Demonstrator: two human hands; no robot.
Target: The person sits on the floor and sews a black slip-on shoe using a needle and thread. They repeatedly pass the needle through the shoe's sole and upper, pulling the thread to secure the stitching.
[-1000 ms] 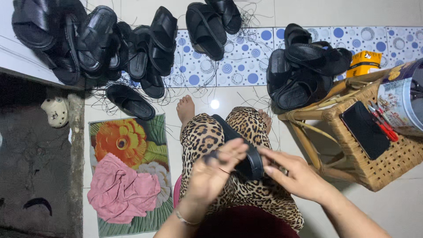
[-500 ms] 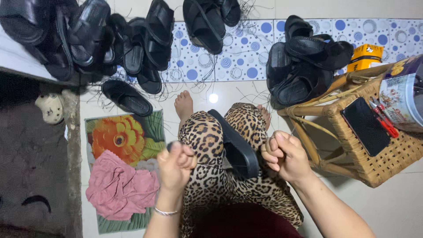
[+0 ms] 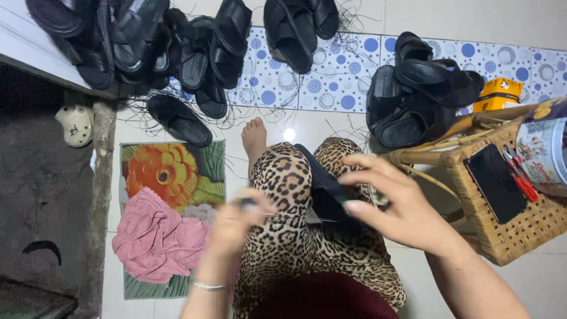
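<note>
A black sandal [image 3: 323, 190] is held on the lap, long axis running away from the body; the right hand [image 3: 401, 204] is curled around it. The left hand [image 3: 236, 220] (blurred, grip unclear) lies just beside.

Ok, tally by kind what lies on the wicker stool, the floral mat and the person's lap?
Flat black phone: 1
Red-handled tool: 1
Printed round tin can: 1
Crumpled pink cloth: 1
Black strapped sandal: 1
Total: 5
</note>
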